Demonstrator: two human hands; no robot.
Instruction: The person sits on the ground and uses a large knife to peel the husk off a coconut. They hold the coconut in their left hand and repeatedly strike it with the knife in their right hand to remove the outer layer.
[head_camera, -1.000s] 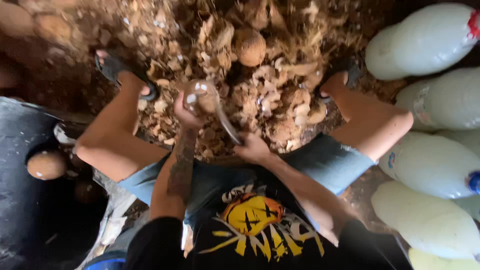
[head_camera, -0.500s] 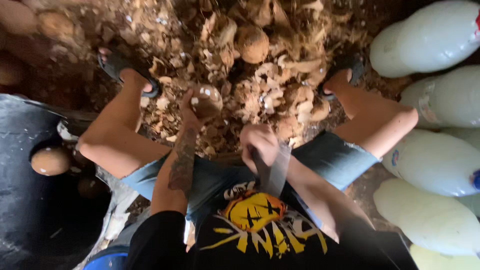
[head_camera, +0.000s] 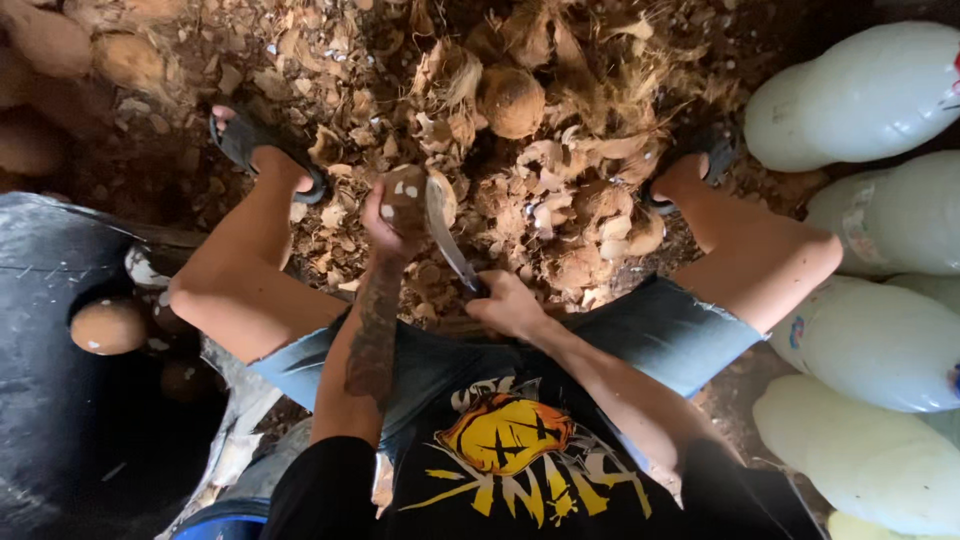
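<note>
I sit with knees apart over a heap of brown husk scraps (head_camera: 560, 210). My left hand (head_camera: 385, 228) grips a small brown coconut (head_camera: 405, 195) with white patches, held up between my legs. My right hand (head_camera: 505, 303) is closed on the handle of a curved knife (head_camera: 447, 238), whose blade lies against the coconut's right side. Both feet wear dark sandals among the scraps.
Several large whitish plastic jugs (head_camera: 860, 90) lie along the right. A dark tub (head_camera: 50, 350) at the left holds a peeled coconut (head_camera: 108, 326). Another round husked coconut (head_camera: 512, 100) sits in the heap ahead, with more at the top left.
My right hand, which had drawn the knife back toward my chest, has swung forward again so the blade meets the coconut. The left hand kept hold of the coconut.
</note>
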